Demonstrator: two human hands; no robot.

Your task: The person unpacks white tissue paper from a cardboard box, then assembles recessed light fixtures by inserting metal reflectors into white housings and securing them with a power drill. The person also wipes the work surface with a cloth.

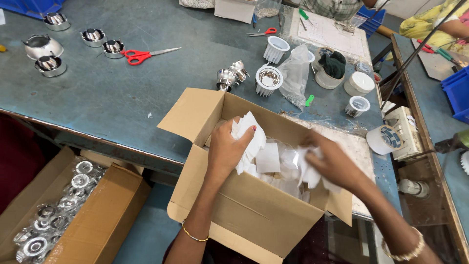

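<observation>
An open cardboard box (254, 217) sits at the table's near edge, filled with white paper pieces (267, 159) and clear plastic wrapping. My left hand (225, 149) reaches into the box and grips a bunch of the white paper at its upper left. My right hand (333, 161) is inside the box on the right, closed on more white paper and plastic. What lies under the paper is hidden.
Red-handled scissors (141, 55), shiny metal lamp housings (49, 63) and white finned housings (268, 80) lie on the blue-grey table (122, 98). A second box (102, 215) of bagged metal parts stands low at left. A tape roll (386, 139) and a white socket block (408, 132) are at right.
</observation>
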